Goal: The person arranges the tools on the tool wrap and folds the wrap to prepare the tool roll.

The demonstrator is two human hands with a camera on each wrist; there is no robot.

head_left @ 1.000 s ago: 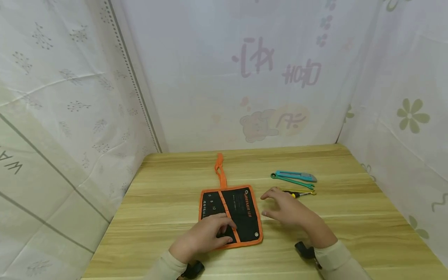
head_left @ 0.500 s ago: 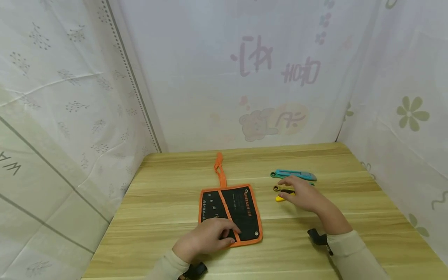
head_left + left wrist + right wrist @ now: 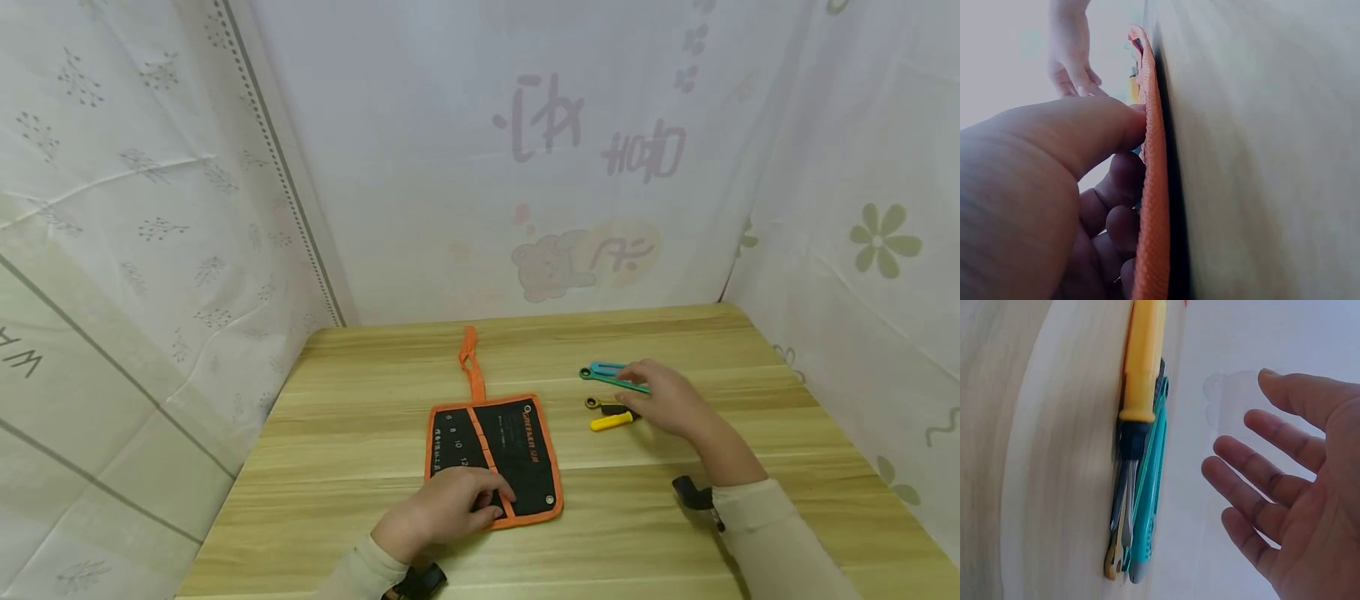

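A black tool pouch [image 3: 528,467] with orange trim lies flat on the table. My left hand [image 3: 448,508] rests on its lower left part; in the left wrist view, loosely bent fingers touch the pouch beside its orange edge [image 3: 1156,200]. Over the tools at the right hovers my right hand [image 3: 670,402], its spread fingers [image 3: 1241,465] apart from them in the right wrist view. Beneath and beside it lie a teal utility knife [image 3: 1145,531], a green ratchet wrench [image 3: 611,381], a gold ratchet wrench [image 3: 593,403] and a yellow-handled screwdriver [image 3: 1139,381]. The hand partly covers them in the head view.
An orange strap [image 3: 472,367] runs from the pouch's top towards the table's back edge. Printed cloth [image 3: 420,167] hangs behind the wooden table [image 3: 360,392] and along both sides. A black wrist mount [image 3: 693,493] hangs below the right sleeve.
My right hand has moved right and away from me, from beside the pouch to over the tools, uncovering the yellow handle. The left hand has shifted slightly on the pouch.
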